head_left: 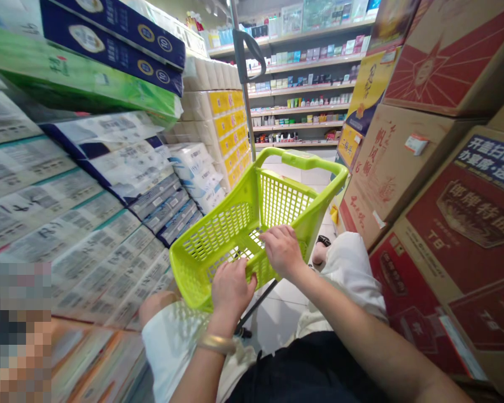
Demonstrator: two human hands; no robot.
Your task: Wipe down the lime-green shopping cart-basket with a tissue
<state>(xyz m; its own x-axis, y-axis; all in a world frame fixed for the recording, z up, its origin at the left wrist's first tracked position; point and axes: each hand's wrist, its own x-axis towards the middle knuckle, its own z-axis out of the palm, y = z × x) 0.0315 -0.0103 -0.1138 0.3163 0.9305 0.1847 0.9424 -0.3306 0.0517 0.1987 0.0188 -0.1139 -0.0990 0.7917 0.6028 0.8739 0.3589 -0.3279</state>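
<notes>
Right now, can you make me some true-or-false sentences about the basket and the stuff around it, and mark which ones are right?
1. The basket is green. True.
2. The left grip and right grip both touch the basket. True.
3. The right wrist wears a bracelet. False: the bracelet is on the left.
4. Red boxes stand left of the basket. False: the red boxes are on the right.
5. Shelves stand beyond the basket. True.
6. The basket's sides are solid. False: they have holes.
</notes>
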